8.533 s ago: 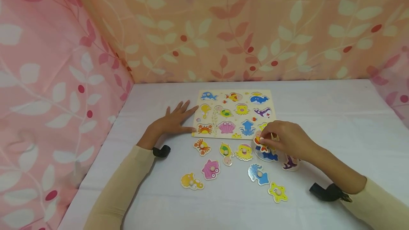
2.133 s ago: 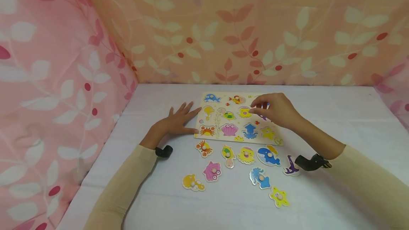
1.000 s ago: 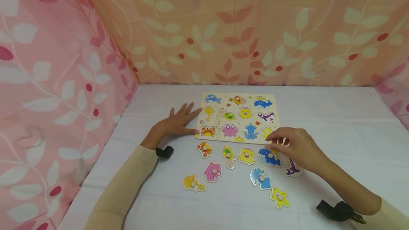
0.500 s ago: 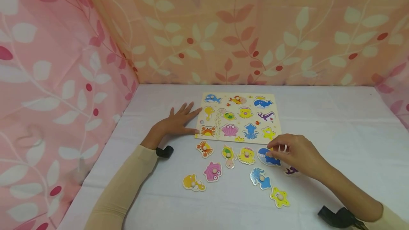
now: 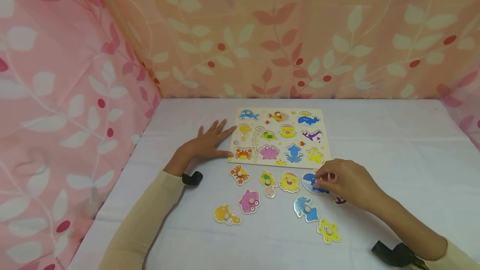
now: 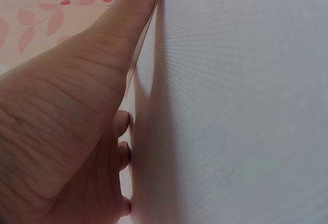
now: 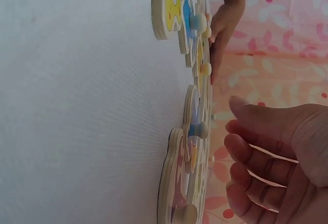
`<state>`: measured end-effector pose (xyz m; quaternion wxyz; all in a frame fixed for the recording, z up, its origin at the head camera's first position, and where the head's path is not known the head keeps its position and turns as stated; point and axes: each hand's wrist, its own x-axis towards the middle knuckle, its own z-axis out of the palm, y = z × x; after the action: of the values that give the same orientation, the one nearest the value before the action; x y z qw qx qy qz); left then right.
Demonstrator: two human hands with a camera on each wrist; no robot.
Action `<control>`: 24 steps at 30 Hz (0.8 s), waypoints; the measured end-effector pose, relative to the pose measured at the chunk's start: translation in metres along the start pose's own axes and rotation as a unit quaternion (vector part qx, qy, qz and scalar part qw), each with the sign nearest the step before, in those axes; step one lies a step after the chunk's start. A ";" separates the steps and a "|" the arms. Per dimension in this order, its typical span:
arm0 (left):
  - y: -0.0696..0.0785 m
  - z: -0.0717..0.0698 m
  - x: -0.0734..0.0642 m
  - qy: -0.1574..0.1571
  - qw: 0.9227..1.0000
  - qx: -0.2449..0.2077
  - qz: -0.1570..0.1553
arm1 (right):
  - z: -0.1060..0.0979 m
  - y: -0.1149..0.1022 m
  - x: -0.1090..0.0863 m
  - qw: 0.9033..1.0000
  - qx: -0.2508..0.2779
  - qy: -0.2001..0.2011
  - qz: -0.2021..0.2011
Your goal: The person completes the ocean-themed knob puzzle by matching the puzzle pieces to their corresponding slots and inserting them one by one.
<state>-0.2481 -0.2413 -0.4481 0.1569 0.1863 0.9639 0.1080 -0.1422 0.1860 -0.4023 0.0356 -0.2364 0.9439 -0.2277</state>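
My left hand [image 5: 205,141] lies with fingers spread at the left edge of the wooden peg-puzzle board [image 5: 279,164], thumb and fingertips right at its border. Over the blue whale piece [image 5: 310,181], just below the board, my right hand [image 5: 350,180] hovers with loosely bent fingers. In the right wrist view a gap shows between its fingertips [image 7: 237,103] and the whale's wooden knob [image 7: 201,130]. Partly hidden under this hand is a purple piece [image 5: 340,200]. A blue dolphin piece [image 5: 248,114] and a red-and-yellow fish piece [image 5: 278,116] sit in the board's top row.
Loose knobbed pieces lie in front of the board: a crab [image 5: 239,174], a turtle [image 5: 267,180], an octopus [image 5: 289,182], a pink shell [image 5: 249,201], a seahorse [image 5: 227,215], a squid [image 5: 305,209] and a starfish [image 5: 328,231]. Patterned cloth [image 5: 240,53] hangs behind the white table.
The fish piece has gone from my right hand into the board's top row. My right hand has since come back down over the whale piece. The left hand stays at the board's edge.
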 end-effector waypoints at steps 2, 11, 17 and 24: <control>-0.002 0.001 -0.001 0.000 1.000 0.000 0.001 | 0.001 0.000 0.001 1.000 -0.009 -0.003 0.001; -0.002 0.002 -0.003 0.000 1.000 -0.006 0.007 | 0.005 0.001 0.001 0.999 -0.036 -0.020 0.001; -0.002 0.002 0.000 0.007 1.000 -0.005 0.011 | 0.005 0.001 0.000 0.999 -0.039 -0.015 0.000; -0.004 0.003 0.000 0.005 1.000 -0.008 0.007 | 0.008 0.001 0.001 0.999 -0.048 -0.003 0.004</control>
<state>-0.2488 -0.2439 -0.4515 0.1526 0.1916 0.9624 0.1177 -0.1422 0.1831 -0.4099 0.0279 -0.2347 0.9546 -0.1812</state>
